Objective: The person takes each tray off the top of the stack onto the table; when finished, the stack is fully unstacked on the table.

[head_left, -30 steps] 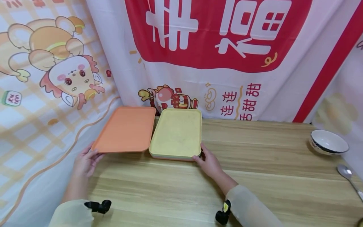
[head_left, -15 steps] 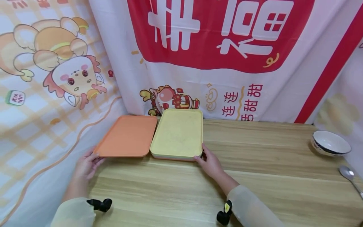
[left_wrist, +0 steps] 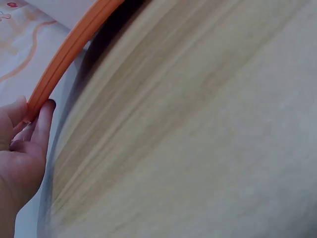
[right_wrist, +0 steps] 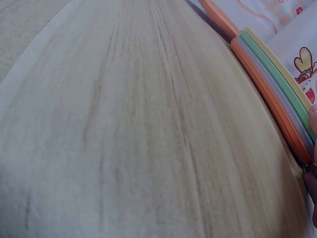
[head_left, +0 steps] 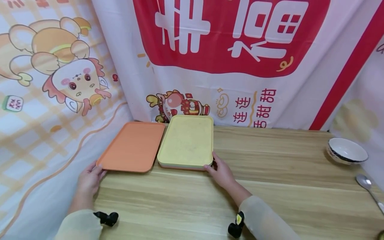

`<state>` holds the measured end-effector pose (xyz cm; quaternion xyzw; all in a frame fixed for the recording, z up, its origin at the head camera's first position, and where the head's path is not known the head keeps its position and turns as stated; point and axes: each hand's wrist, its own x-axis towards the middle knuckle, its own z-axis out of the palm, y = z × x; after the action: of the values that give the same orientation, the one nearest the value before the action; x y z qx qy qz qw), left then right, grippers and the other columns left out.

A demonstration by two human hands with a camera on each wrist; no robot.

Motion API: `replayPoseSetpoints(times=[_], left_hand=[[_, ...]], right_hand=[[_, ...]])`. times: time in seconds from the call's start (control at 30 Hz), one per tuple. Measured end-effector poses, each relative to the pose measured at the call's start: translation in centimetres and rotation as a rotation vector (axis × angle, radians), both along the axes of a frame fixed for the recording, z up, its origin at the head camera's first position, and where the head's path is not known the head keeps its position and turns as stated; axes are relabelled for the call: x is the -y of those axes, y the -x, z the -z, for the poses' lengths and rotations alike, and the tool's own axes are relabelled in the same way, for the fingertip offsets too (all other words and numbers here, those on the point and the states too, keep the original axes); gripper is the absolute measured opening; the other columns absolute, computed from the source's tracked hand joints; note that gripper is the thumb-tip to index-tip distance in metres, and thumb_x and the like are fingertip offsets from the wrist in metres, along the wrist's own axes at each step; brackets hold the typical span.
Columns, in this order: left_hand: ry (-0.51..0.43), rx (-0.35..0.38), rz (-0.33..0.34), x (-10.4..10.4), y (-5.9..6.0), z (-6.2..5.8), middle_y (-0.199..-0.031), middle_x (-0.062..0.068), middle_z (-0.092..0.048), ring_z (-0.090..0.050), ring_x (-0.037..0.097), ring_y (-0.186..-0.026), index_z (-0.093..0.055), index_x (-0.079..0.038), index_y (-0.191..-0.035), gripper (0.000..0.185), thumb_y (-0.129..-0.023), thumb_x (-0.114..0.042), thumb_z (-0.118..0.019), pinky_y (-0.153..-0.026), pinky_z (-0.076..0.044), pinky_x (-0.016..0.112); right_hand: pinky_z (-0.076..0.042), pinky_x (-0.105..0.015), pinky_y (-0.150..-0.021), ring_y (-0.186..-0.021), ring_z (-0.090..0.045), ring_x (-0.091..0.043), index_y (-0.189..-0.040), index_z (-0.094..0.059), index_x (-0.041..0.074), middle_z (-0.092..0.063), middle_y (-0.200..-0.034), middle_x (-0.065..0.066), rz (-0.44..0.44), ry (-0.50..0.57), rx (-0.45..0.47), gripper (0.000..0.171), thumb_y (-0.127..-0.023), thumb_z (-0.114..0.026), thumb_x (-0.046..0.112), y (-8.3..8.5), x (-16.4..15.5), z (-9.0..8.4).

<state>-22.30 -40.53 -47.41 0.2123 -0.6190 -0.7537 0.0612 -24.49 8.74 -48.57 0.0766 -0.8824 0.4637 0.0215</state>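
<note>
An orange tray (head_left: 130, 146) lies tilted at the table's far left. My left hand (head_left: 88, 178) pinches its near-left corner; the left wrist view shows my thumb and fingers (left_wrist: 42, 119) on the orange rim (left_wrist: 69, 54). Beside it sits a stack of trays (head_left: 186, 141) with a yellow one on top. The right wrist view shows its layered edges (right_wrist: 277, 94): orange, grey, green and yellow. My right hand (head_left: 220, 171) holds the stack's near-right corner, thumb at the front edge and fingers along the side.
The wooden table (head_left: 210, 200) meets printed cloth hangings (head_left: 210, 66) at the back and left. A white bowl (head_left: 346, 150) stands at the far right, with a metal spoon (head_left: 367, 186) just in front of it.
The orange tray has come down and a little nearer to me in my left hand. My right hand and the stack have stayed put.
</note>
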Motion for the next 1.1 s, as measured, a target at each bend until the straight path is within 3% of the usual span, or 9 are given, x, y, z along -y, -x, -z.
replayPoseSetpoints(times=[0.1, 0.2, 0.37, 0.43, 0.53, 0.63, 0.77, 0.87, 1.1], left_hand=[[0.145, 0.079, -0.023, -0.1, 0.1, 0.2, -0.162, 0.016, -0.011, -0.056, -0.018, -0.072, -0.008, -0.012, -0.157, 0.066, -0.103, -0.018, -0.045, -0.091, -0.049, 0.006], [0.268, 0.117, -0.043, 0.1, 0.1, 0.3, -0.160, 0.019, -0.019, -0.051, -0.021, -0.071, -0.013, -0.010, -0.156, 0.064, -0.102, -0.020, -0.046, -0.085, -0.049, 0.003], [0.550, 0.171, -0.048, 0.6, 0.3, 0.1, -0.154, 0.024, -0.035, -0.041, -0.021, -0.079, -0.026, -0.003, -0.153, 0.060, -0.102, -0.027, -0.047, -0.069, -0.042, -0.004], [0.623, 0.189, -0.033, 0.8, 0.4, 0.0, -0.151, 0.026, -0.038, -0.047, -0.012, -0.088, -0.027, -0.002, -0.152, 0.060, -0.102, -0.029, -0.046, -0.067, -0.039, -0.005], [0.653, 0.186, -0.018, 0.9, 0.4, 0.1, -0.151, 0.027, -0.038, -0.056, 0.012, -0.113, -0.027, 0.001, -0.151, 0.061, -0.102, -0.029, -0.046, -0.073, -0.042, -0.002], [0.658, 0.157, -0.024, 1.0, 0.5, 0.5, -0.151, 0.026, -0.039, -0.048, 0.029, -0.132, -0.026, 0.003, -0.151, 0.063, -0.102, -0.029, -0.048, -0.094, -0.049, 0.011], [0.622, 0.143, -0.006, 0.4, 0.5, 0.0, -0.156, 0.026, -0.028, -0.032, 0.035, -0.145, -0.018, 0.004, -0.152, 0.068, -0.102, -0.033, -0.045, -0.122, -0.031, 0.039], [0.616, 0.153, 0.027, -0.4, 0.5, -1.0, -0.160, 0.027, -0.015, -0.016, 0.039, -0.149, -0.009, 0.001, -0.155, 0.070, -0.103, -0.035, -0.041, -0.126, -0.018, 0.047], [0.736, 0.065, 0.073, -3.3, 1.2, -1.9, -0.160, 0.029, -0.014, -0.015, 0.045, -0.148, -0.011, 0.000, -0.156, 0.073, -0.101, -0.028, -0.050, -0.126, -0.015, 0.053]], right_hand=[[-0.041, -0.048, -0.115, -0.135, -0.048, -0.034, -0.153, -0.029, 0.004, -0.046, -0.149, -0.020, -0.002, -0.004, 0.000, 0.077, -0.093, -0.067, 0.032, 0.0, 0.0, 0.0], [-0.041, -0.048, -0.115, -0.136, -0.047, -0.034, -0.154, -0.029, 0.005, -0.045, -0.150, -0.019, -0.004, -0.010, 0.001, 0.077, -0.093, -0.067, 0.034, 0.0, 0.0, 0.1], [-0.040, -0.049, -0.115, -0.137, -0.046, -0.034, -0.154, -0.029, 0.006, -0.044, -0.151, -0.019, 0.002, -0.017, 0.003, 0.077, -0.093, -0.067, 0.035, 0.0, 0.1, 0.1], [-0.040, -0.049, -0.115, -0.137, -0.046, -0.034, -0.154, -0.030, 0.005, -0.044, -0.151, -0.019, 0.004, -0.021, -0.001, 0.077, -0.093, -0.067, 0.035, 0.0, 0.1, 0.1], [-0.040, -0.049, -0.115, -0.136, -0.047, -0.034, -0.153, -0.030, 0.006, -0.045, -0.150, -0.019, 0.005, -0.021, -0.001, 0.077, -0.093, -0.067, 0.035, 0.0, 0.1, 0.1], [-0.040, -0.049, -0.115, -0.136, -0.047, -0.035, -0.153, -0.030, 0.005, -0.046, -0.149, -0.020, 0.004, -0.021, 0.001, 0.077, -0.093, -0.067, 0.034, 0.0, 0.1, 0.1], [-0.040, -0.049, -0.115, -0.136, -0.047, -0.034, -0.154, -0.030, 0.006, -0.047, -0.148, -0.020, 0.006, -0.018, 0.008, 0.077, -0.093, -0.067, 0.035, 0.0, 0.1, 0.1], [-0.040, -0.049, -0.115, -0.136, -0.047, -0.034, -0.154, -0.030, 0.006, -0.047, -0.148, -0.020, 0.006, -0.015, 0.010, 0.077, -0.093, -0.067, 0.035, 0.0, 0.1, 0.1], [-0.041, -0.048, -0.115, -0.135, -0.048, -0.034, -0.154, -0.029, 0.006, -0.046, -0.149, -0.020, 0.004, -0.009, 0.018, 0.077, -0.093, -0.066, 0.035, 0.1, 0.0, 0.1]])
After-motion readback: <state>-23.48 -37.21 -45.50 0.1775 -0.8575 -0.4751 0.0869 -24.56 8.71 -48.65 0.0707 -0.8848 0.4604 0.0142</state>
